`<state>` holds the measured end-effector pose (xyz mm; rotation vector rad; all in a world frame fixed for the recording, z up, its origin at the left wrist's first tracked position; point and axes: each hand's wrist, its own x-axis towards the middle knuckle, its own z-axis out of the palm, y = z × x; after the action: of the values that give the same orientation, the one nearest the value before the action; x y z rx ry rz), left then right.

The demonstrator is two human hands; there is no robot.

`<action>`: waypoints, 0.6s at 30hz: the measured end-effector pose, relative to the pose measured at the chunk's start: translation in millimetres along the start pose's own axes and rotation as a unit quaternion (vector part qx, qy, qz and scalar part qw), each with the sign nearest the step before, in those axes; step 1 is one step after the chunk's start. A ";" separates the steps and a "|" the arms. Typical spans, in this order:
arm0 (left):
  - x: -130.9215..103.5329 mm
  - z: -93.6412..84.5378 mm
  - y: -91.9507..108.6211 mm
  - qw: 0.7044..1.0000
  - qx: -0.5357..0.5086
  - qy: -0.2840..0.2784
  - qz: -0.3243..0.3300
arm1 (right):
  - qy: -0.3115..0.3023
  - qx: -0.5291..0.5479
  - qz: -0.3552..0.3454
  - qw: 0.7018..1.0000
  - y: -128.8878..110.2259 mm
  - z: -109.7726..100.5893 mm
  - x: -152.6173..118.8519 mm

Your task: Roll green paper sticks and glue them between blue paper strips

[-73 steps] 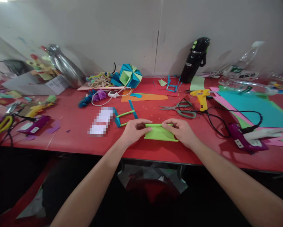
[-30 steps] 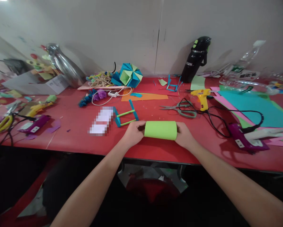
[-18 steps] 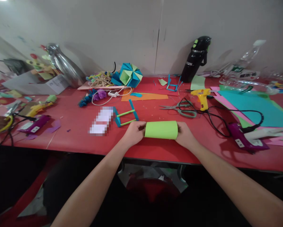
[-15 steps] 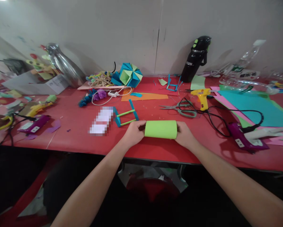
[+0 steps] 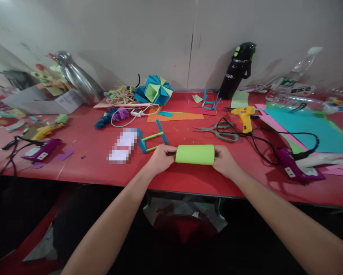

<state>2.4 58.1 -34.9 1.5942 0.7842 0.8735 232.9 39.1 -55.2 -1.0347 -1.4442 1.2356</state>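
Note:
A lime green sheet of paper, curved into a tube shape, lies sideways between my hands over the red table. My left hand grips its left end, with fingertips partly hidden inside the curl. At the opposite end my right hand holds on, its fingers mostly hidden behind the paper. Just beyond my left hand is a small frame of blue and green paper strips. Grey-handled scissors rest past my right hand, near a yellow glue gun.
Purple power strips with black cables sit at right and left. A blue-green folded paper ball, a steel jug and a black bottle stand along the wall. Coloured sheets and plastic bottles are at right.
Both hands keep hold of the green paper in nearly the same place. Its curve looks slightly flatter. At the far left, a brown shape with a yellow edge has gone out of view.

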 end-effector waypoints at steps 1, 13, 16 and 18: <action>0.3 -0.6 0.1 1.000 -0.006 -0.005 0.000 | -0.003 -0.001 -0.001 1.000 -0.3 -0.6 0.1; 2.3 0.7 1.1 1.000 0.000 0.011 -0.013 | -0.015 -0.020 -0.007 1.000 -5.2 -1.3 -1.3; 1.3 2.2 -1.1 1.000 -0.003 0.022 -0.009 | -0.021 -0.032 -0.006 0.999 -5.3 -1.2 -1.1; 0.5 2.8 -1.7 1.000 -0.010 0.025 -0.009 | -0.023 -0.034 -0.004 0.999 -5.1 -1.0 -0.6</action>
<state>4.9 57.5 -36.8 1.5516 0.8211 0.9079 233.8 38.0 -50.2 -1.0519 -1.5337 1.2195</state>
